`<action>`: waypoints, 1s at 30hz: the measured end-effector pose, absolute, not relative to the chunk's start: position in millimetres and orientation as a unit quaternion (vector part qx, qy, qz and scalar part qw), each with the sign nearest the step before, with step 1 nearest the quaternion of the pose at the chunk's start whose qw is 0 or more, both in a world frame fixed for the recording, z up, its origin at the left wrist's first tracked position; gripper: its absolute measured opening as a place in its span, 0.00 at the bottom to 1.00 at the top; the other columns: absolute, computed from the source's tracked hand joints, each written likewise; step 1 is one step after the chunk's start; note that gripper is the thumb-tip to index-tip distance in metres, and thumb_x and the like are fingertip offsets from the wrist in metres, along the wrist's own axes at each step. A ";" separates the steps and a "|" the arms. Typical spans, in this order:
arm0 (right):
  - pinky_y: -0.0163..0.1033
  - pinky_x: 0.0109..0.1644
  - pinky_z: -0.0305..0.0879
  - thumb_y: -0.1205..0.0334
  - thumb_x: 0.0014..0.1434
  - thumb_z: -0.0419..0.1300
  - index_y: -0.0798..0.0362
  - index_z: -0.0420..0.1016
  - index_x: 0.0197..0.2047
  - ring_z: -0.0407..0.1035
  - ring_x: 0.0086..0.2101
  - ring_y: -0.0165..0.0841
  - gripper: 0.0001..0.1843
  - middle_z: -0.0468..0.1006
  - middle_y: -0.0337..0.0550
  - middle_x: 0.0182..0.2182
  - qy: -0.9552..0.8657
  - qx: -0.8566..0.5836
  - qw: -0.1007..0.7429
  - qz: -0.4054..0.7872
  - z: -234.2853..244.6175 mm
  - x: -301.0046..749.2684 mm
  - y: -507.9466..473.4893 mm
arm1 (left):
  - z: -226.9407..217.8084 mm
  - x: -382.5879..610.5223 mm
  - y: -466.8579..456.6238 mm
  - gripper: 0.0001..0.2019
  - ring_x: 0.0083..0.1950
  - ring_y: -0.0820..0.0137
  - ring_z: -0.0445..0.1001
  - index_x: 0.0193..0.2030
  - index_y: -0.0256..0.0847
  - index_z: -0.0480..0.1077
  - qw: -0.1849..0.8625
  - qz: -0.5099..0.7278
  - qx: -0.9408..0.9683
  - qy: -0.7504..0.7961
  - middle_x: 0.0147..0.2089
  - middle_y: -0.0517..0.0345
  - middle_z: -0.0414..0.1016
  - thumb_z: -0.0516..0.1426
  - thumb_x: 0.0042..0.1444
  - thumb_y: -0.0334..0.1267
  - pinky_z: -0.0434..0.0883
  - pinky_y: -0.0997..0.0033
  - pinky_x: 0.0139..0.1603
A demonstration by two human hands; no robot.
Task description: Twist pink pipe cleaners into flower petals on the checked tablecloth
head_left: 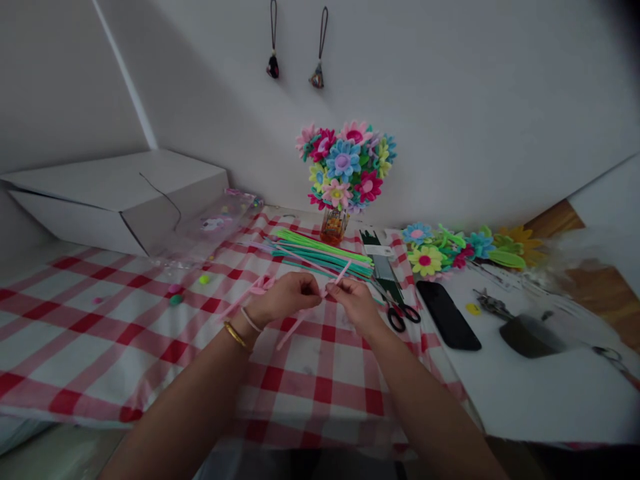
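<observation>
My left hand (287,297) and my right hand (356,301) meet over the red-and-white checked cloth (100,320). Both pinch pink pipe cleaners (300,320) between fingers and thumb. One pink end sticks up past my right fingers, another trails down toward me. A pink looped piece (261,285) lies just left of my left hand. A gold bangle and a pink band sit on my left wrist.
Green and pink pipe cleaners (320,257) lie behind my hands. A felt flower bouquet (347,167) stands in a jar. Scissors (400,312), a black phone (447,315), loose felt flowers (450,247) and a white box (115,197) surround the cloth.
</observation>
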State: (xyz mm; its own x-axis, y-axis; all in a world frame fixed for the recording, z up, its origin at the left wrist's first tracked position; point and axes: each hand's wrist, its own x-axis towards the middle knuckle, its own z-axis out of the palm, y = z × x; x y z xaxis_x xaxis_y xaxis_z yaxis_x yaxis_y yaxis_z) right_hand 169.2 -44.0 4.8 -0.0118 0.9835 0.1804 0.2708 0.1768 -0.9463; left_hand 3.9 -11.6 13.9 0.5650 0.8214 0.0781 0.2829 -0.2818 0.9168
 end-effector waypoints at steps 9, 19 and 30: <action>0.34 0.31 0.58 0.50 0.47 0.58 0.54 0.68 0.22 0.62 0.23 0.28 0.15 0.68 0.36 0.19 -0.512 -0.516 0.541 0.423 5.2 174.9 -41.4 | 15.0 -2.9 -1.5 0.07 0.22 0.76 0.63 0.21 0.36 0.65 0.402 0.335 0.718 0.459 0.20 0.63 0.65 0.56 0.42 0.38 0.60 0.76 0.23; 0.34 0.30 0.59 0.49 0.48 0.58 0.53 0.71 0.24 0.64 0.24 0.28 0.15 0.71 0.36 0.21 -0.562 -0.520 0.488 0.420 4.5 172.1 -43.3 | 15.5 2.5 -9.7 0.13 0.28 0.73 0.67 0.31 0.37 0.74 0.474 0.295 0.732 0.390 0.26 0.59 0.72 0.55 0.45 0.45 0.63 0.75 0.28; 0.43 0.44 0.53 0.61 0.55 0.54 0.48 0.76 0.37 0.63 0.38 0.36 0.10 0.73 0.44 0.31 -0.756 -0.537 0.369 -0.059 14.4 175.9 -52.8 | 16.9 4.3 -12.1 0.09 0.21 0.76 0.64 0.25 0.35 0.73 0.517 0.276 0.673 0.451 0.20 0.58 0.72 0.57 0.41 0.39 0.60 0.76 0.22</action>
